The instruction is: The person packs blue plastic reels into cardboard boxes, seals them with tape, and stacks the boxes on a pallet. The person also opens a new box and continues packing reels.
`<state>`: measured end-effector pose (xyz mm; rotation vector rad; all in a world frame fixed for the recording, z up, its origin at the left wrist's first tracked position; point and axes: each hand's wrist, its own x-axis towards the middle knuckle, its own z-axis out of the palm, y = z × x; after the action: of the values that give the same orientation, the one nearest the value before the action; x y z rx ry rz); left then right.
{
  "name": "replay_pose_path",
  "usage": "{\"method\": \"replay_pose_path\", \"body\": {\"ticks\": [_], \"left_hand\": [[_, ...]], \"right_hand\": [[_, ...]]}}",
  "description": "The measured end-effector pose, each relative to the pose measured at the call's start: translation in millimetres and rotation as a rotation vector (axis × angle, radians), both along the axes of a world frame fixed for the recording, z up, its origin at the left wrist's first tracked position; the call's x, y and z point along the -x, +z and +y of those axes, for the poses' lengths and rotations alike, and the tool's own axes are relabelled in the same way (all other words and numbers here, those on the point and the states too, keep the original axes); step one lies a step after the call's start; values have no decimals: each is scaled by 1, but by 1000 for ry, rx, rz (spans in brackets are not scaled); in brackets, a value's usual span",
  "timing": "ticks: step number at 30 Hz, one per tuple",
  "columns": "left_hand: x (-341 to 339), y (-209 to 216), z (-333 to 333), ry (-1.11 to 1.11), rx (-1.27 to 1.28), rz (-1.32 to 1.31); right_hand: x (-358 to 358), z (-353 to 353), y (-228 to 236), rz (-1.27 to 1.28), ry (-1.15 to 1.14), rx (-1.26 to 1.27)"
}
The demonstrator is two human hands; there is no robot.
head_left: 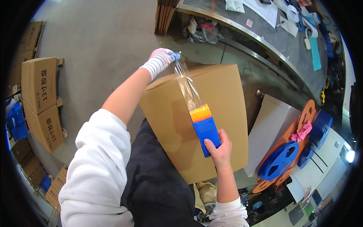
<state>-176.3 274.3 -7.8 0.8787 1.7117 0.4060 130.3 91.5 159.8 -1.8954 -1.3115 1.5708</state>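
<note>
A large brown cardboard box (223,102) stands in front of me, one broad plain side facing up. Bare-skinned, my right hand (221,149) is wrapped round the blue body of a tape dispenser (206,130), whose orange front lies over the box. From it a strip of clear packing tape (187,89) stretches away to the box's far edge. My left hand (162,60), in a striped glove with blue fingertips, pinches the far end of that strip just beyond the edge. Whether the tape touches the cardboard along its length I cannot tell.
A grey workbench (227,15) with papers and tape rolls runs across the far right. Blue reels (280,160) and orange reels (306,113) stand right, near a white cabinet (270,125). Stacked cartons (39,87) are at the left. A plastic bag (202,32) lies under the bench.
</note>
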Motion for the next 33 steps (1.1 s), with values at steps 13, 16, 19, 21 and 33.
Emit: {"method": "replay_pose_path", "body": {"ticks": [13,16,19,21,33], "left_hand": [[-62,47,-18,-333,-79,128],[-95,72,-44,-620,-138,530],[-104,76,-49,-647,-201,617],[-101,71,-48,-664,-200,595],[-117,41,-56,-725,-649,1265]], "right_hand": [[7,2,-7,10,-29,11],[6,5,-3,12,-11,84],[-10,-9,5,39,55,55],[-35,-32,12,12,161,-15],[-330,-355,100,-696,157,636]]}}
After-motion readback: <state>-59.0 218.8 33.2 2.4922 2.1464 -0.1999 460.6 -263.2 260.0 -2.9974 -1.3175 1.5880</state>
